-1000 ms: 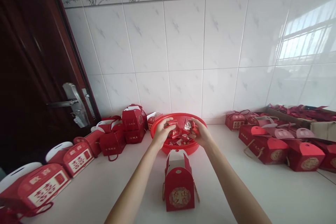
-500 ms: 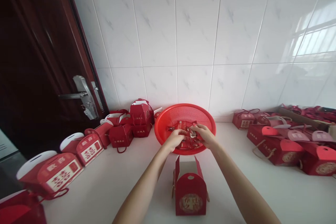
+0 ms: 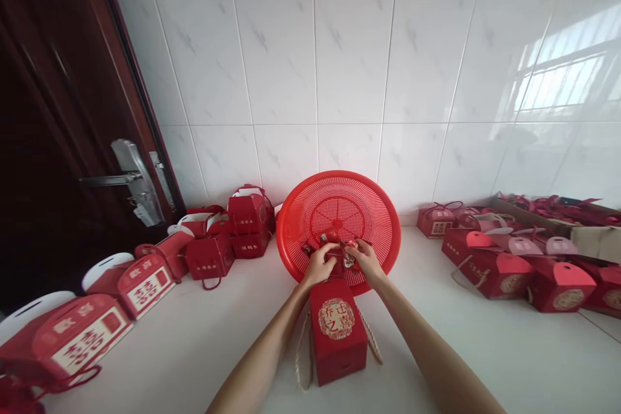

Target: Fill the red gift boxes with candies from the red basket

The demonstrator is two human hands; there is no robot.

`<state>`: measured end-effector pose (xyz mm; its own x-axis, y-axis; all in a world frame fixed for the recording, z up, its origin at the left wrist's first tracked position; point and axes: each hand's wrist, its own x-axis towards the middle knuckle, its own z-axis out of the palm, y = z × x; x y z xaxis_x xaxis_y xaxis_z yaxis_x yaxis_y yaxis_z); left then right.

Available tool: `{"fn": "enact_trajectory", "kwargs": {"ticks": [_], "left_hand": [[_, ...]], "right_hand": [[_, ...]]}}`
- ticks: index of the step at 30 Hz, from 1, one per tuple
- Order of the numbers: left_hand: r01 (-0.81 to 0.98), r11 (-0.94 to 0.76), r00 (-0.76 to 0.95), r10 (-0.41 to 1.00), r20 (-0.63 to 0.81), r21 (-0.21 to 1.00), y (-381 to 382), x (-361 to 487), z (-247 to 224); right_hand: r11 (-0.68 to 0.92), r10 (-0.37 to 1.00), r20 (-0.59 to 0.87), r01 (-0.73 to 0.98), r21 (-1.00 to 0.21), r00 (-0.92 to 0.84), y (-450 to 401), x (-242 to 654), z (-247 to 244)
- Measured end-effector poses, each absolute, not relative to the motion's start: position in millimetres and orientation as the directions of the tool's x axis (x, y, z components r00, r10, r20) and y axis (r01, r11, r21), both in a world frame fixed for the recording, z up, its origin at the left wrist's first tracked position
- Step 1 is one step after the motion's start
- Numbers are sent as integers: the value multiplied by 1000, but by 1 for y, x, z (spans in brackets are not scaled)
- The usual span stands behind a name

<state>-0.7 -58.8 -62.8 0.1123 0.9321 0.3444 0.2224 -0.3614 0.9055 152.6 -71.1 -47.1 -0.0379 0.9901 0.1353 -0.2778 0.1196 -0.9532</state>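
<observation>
Red box (image 3: 338, 330): tipped over since the earlier frame, open end towards the basket (image 3: 339, 194).
Basket: now tilted up, behind the box.
Left hand (image 3: 321, 264): fingers bent at the box's mouth; grip cannot be told.
Right hand (image 3: 365, 260): grasps a wrapped packet (image 3: 348, 259).

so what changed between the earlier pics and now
The basket has tipped up, its inside facing the person more. The front box, upright before, has tipped away from the person, emblem panel up, open end toward the basket. The left hand is now at that end; the right hand still seems to hold a wrapped packet. The side boxes stayed put.
</observation>
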Motion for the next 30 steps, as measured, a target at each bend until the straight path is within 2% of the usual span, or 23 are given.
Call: {"fn": "enact_trajectory", "kwargs": {"ticks": [6,15,24,30], "left_hand": [[206,-426,57,904,424,881,-62,-6,-43],[61,-411,-108,903,416,909,-76,-16,-3],[-172,-349,-284,913,293,921,-75,-39,6],[-455,-346,-479,872,102,821,-91,-62,0]], "right_hand": [[144,989,149,-346,-927,11,-71,162,-29],[96,995,69,-447,-890,77,-76,181,4],[91,996,57,-610,-787,75,-66,208,8],[63,998,38,-671,-739,52,-75,238,4]]}}
